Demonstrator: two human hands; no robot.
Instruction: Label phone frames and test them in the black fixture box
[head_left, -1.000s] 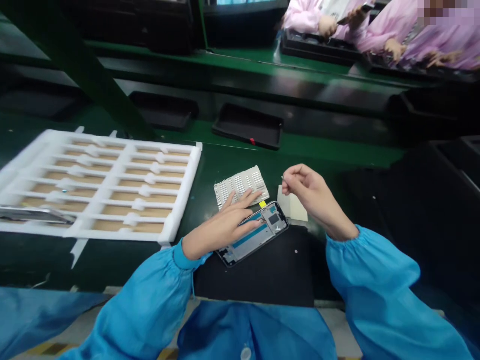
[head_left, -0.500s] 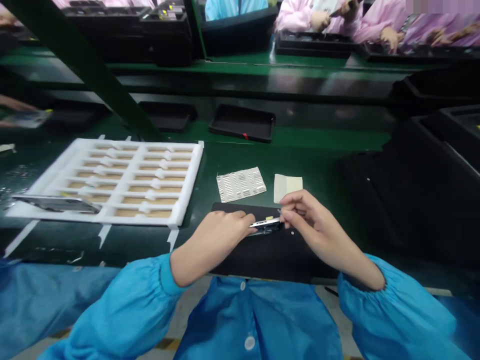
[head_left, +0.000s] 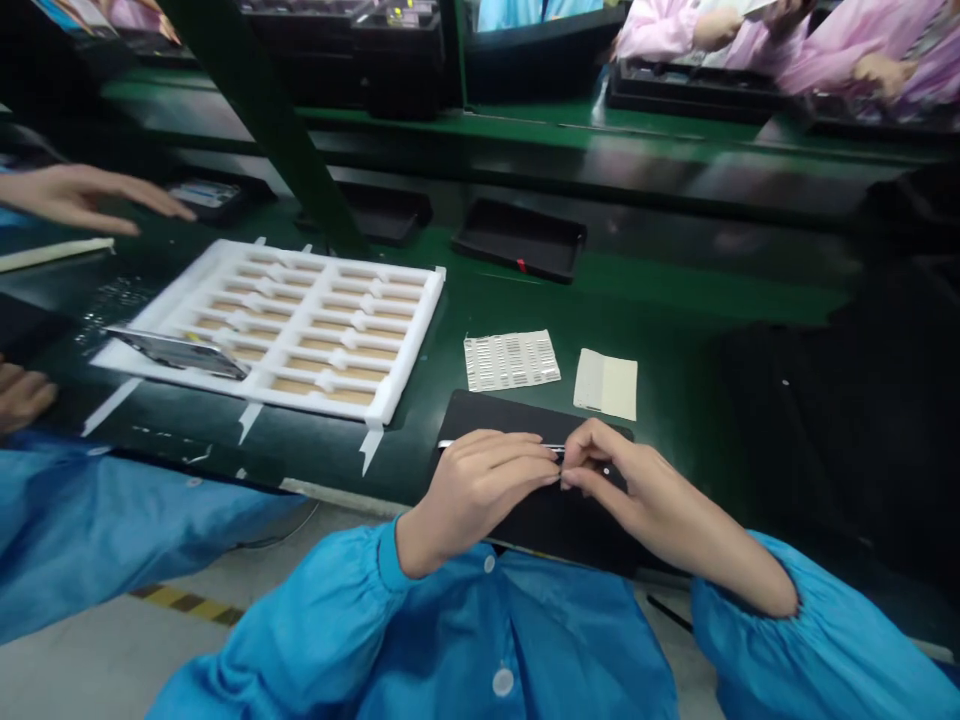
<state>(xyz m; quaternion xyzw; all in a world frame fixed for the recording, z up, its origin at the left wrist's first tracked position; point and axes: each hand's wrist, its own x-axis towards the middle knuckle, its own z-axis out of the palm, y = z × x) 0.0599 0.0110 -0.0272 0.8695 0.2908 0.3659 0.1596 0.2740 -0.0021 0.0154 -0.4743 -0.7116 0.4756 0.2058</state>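
Note:
My left hand (head_left: 487,482) lies over a thin phone-like part with a silver edge (head_left: 445,443), its fingers closed along it. Most of that part is hidden under the fingers. Thumb and forefinger of my right hand (head_left: 619,468) pinch together at the part's right end, touching or nearly touching my left fingertips. Whatever is in that pinch is too small or too covered to make out. Under both hands lies a black mat (head_left: 487,408). Just beyond it are a sheet with rows of small silvery strips (head_left: 512,360) and a cream paper pad (head_left: 606,384).
A white foam tray (head_left: 281,395) with slots is taped down at the left, and a silver-framed device (head_left: 180,352) leans in it. Black trays (head_left: 520,240) stand behind. Dark material (head_left: 810,420) fills the right. A co-worker's hand (head_left: 90,195) reaches in from the left.
My view has swung left. My left fingers have stretched further along the phone-like part, towards my right fingertips, covering more of it. The co-worker's hand reaches further in, now without the item it held.

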